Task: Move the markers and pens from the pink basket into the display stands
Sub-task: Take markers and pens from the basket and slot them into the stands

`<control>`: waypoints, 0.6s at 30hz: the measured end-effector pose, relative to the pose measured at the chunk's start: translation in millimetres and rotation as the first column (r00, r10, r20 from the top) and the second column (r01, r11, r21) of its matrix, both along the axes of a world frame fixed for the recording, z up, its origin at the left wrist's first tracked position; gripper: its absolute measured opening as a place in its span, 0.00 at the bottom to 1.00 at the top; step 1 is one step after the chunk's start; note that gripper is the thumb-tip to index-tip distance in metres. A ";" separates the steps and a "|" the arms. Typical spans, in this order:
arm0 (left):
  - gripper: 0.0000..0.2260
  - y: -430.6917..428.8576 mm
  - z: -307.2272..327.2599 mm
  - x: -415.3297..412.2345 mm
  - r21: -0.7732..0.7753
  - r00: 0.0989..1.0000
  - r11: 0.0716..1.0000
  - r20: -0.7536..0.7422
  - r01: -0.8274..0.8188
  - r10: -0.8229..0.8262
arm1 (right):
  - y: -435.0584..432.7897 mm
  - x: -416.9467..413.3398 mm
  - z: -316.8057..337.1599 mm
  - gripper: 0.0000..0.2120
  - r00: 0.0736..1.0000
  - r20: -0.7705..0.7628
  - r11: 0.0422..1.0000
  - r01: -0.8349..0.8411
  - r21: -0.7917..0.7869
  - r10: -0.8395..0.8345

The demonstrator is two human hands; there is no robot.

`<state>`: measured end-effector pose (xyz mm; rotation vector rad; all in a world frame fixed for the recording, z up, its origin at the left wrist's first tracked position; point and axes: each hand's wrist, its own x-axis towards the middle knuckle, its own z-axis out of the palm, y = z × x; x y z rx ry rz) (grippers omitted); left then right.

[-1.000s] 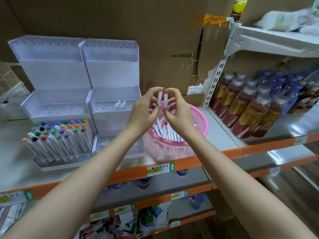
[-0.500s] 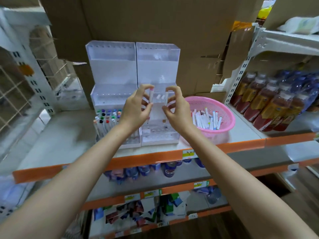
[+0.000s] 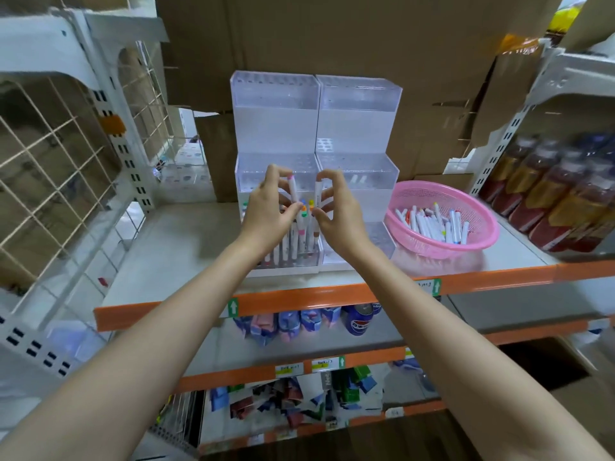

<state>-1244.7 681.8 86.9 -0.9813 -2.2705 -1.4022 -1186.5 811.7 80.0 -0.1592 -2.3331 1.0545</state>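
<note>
Two clear tiered display stands, the left stand [image 3: 273, 128] and the right stand [image 3: 359, 128], sit side by side on the shelf. Several coloured-cap markers [image 3: 299, 237] stand upright in the left stand's front tier. My left hand [image 3: 269, 207] pinches a white marker with a pink cap [image 3: 293, 189], held upright above that tier. My right hand [image 3: 336, 211] pinches another white marker [image 3: 317, 194], upright beside the first. The pink basket [image 3: 479, 214] lies to the right, with several white markers [image 3: 432, 224] in it.
Bottles of brown drink [image 3: 549, 194] fill the shelf at the right. A wire grid panel [image 3: 60, 161] and a white upright stand at the left. Cardboard boxes [image 3: 332, 34] form the back wall. The orange shelf edge [image 3: 299, 299] runs below the stands, with cans underneath.
Both hands have moved from over the basket to in front of the left stand, each still holding its marker. My view has shifted left, so the basket now lies at the right.
</note>
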 end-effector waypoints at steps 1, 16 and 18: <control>0.18 1.8 0.0 -0.1 -0.007 1.000 1.000 -0.004 0.013 -0.013 | 0.4 -0.8 -0.6 0.23 1.000 0.000 1.000 0.004 0.003 -0.004; 0.17 14.5 -10.0 -4.9 -0.127 0.989 0.988 -0.106 0.089 -0.103 | 15.1 -0.7 -4.8 0.23 0.998 -0.060 1.000 -0.006 -0.011 0.005; 0.16 12.9 -12.0 -3.9 -0.146 0.984 0.985 -0.137 0.095 -0.116 | 11.7 -1.4 -6.5 0.23 0.998 -0.055 1.000 -0.019 -0.006 0.018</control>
